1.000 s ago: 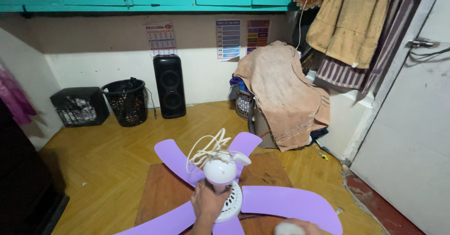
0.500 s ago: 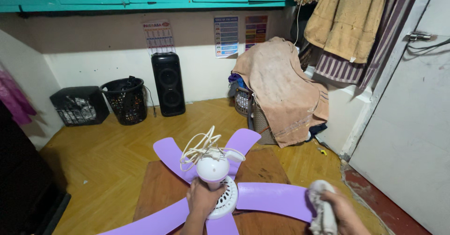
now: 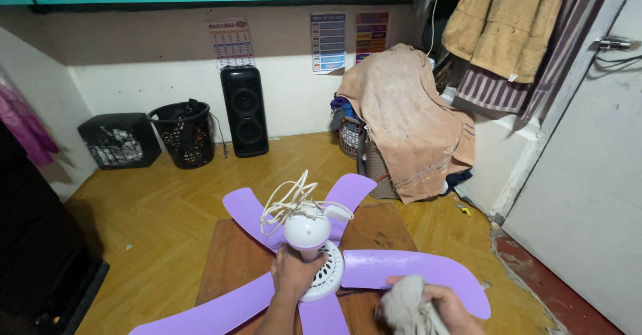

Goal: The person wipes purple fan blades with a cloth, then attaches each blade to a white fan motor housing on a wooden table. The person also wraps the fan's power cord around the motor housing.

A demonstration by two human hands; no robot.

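A ceiling fan with purple blades [image 3: 414,272] and a white motor hub [image 3: 307,231] lies on a small wooden table [image 3: 231,265]. A white cord [image 3: 289,200] is coiled on top of the hub. My left hand [image 3: 294,273] grips the hub's stem just below the white dome. My right hand [image 3: 435,305] holds a bunched grey-white cloth [image 3: 404,306] against the near edge of the right-hand blade.
Behind the table, a yellow herringbone floor [image 3: 167,194] runs to the wall. There stand a black speaker [image 3: 244,111], a black round basket [image 3: 182,134] and a black crate [image 3: 120,141]. A basket draped with a tan towel [image 3: 408,118] sits at right, beside a white door [image 3: 588,174].
My right hand came up from the bottom edge with the cloth, reached the right blade's outer end, then slid inward along it toward the hub. The left hand stayed on the hub.
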